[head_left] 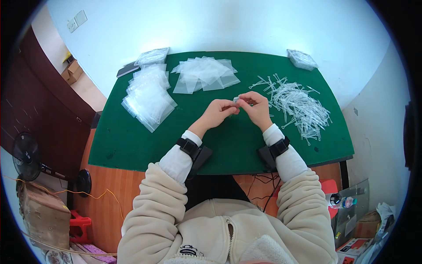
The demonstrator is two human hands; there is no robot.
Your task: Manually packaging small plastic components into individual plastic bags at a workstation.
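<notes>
Both of my hands meet above the middle of the green table (132, 141). My left hand (218, 112) and my right hand (256, 108) pinch a small clear plastic piece (238, 99) between their fingertips. Just right of my right hand lies a loose heap of thin clear plastic sticks (299, 105). Farther back sits a pile of empty clear bags (204, 74), and to the left a spread stack of filled clear bags (148, 97). Black bands are strapped on both wrists.
A wrapped bundle of bags (152, 56) and a dark flat object (127, 69) lie at the back left corner; another clear packet (302, 59) sits at the back right. A fan (26, 158) stands on the floor at left, a bottle (342, 202) and boxes at right.
</notes>
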